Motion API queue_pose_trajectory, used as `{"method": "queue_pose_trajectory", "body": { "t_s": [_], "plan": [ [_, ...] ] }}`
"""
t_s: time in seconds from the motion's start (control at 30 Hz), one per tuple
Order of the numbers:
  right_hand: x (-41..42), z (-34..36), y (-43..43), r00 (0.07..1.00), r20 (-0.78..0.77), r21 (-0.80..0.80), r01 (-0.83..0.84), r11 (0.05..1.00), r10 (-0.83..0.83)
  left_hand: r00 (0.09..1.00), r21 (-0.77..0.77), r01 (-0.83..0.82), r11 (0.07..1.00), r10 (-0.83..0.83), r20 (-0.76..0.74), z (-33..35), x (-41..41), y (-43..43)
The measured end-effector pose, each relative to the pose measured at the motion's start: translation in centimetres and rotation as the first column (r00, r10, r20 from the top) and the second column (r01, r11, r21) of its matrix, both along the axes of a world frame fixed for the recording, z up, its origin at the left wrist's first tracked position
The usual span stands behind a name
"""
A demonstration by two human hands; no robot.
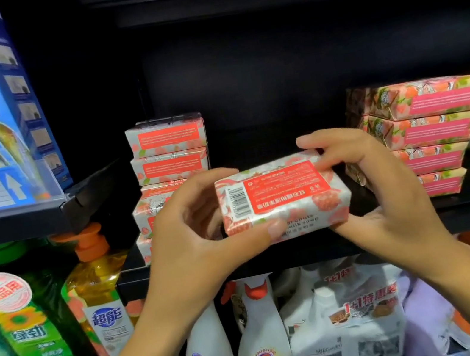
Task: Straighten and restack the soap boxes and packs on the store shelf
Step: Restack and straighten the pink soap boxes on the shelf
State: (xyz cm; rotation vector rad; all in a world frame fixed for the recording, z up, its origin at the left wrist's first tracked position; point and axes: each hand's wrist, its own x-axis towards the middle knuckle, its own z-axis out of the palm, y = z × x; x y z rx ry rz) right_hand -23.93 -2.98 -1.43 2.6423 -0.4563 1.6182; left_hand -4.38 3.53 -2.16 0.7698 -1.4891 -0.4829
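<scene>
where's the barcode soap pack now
The soap pack is centre of the head view, gripped by left hand and right hand, before the gap between red-label stack and pink-label stack.

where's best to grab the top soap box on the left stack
Probably its two short ends, coming from the front. The top soap box lies flat, long labelled face forward, both ends free, its underside resting on the box below.

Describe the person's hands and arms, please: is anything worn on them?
Nothing is worn. The left hand and the right hand have no gloves, and no ring, watch or bracelet shows. The forearms are uncovered as far as the picture reaches, with no sleeve in view. The left thumbnail looks short and unpainted.
</scene>
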Motion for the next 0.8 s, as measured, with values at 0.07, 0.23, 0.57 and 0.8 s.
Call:
{"method": "queue_pose_trajectory", "body": {
  "t_s": [0.07, 0.23, 0.57, 0.8],
  "plan": [
    [-0.8, 0.2, 0.0, 0.992, -0.069, 0.301, -0.08, 0.95, 0.105, 0.999, -0.058, -0.033, 0.998, 0.034, 0.024, -0.2, 0.0, 0.1],
    [-0.8, 0.6, 0.0, 0.947, 0.127, 0.676, -0.3, 0.673, 0.295, 0.98, -0.153, -0.077, 0.985, 0.103, 0.172, -0.4, 0.0, -0.4],
    [0.3, 0.2, 0.7, 0.971, 0.168, 0.23, -0.207, 0.951, 0.171, 0.999, 0.105, 0.037, 0.994, -0.037, 0.0, -0.1, -0.3, -0.5],
    [-0.6, 0.0, 0.4, 0.987, 0.0, 0.259, -0.157, 0.953, 0.163, 0.999, 0.065, 0.044, 0.997, -0.044, 0.008, -0.5, -0.5, -0.9]
  ]
}}
